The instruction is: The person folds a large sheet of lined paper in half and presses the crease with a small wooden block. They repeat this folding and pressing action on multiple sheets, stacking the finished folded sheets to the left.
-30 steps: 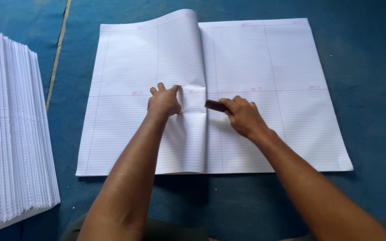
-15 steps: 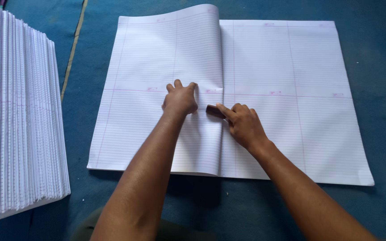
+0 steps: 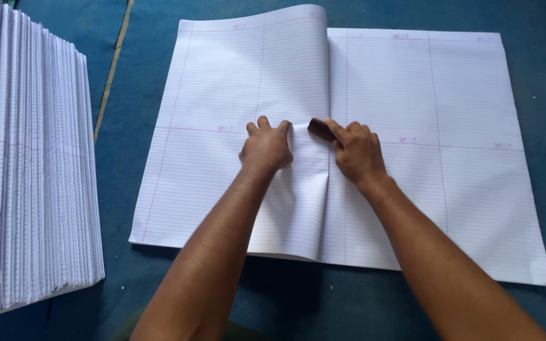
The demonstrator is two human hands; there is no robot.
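Both hands pressed at the centre fold of a large ruled sheet (image 3: pixel 412 126) lying flat on a blue surface (image 3: pixel 538 25).
The fold line runs away from the person, near edge to far edge, directly between the 2 hands. The small dark brown block (image 3: pixel 321 129) lies on that crease, gripped in the right hand (image 3: pixel 356 151), so the right hand is the nearer one. The left hand (image 3: pixel 266 146) lies fingers-down, holding nothing, pinning the folded-over leaf (image 3: pixel 285 69) just left of the crease; the far part of that leaf bulges up. A stack of folded ruled sheets (image 3: pixel 33 170) stands well apart at left.
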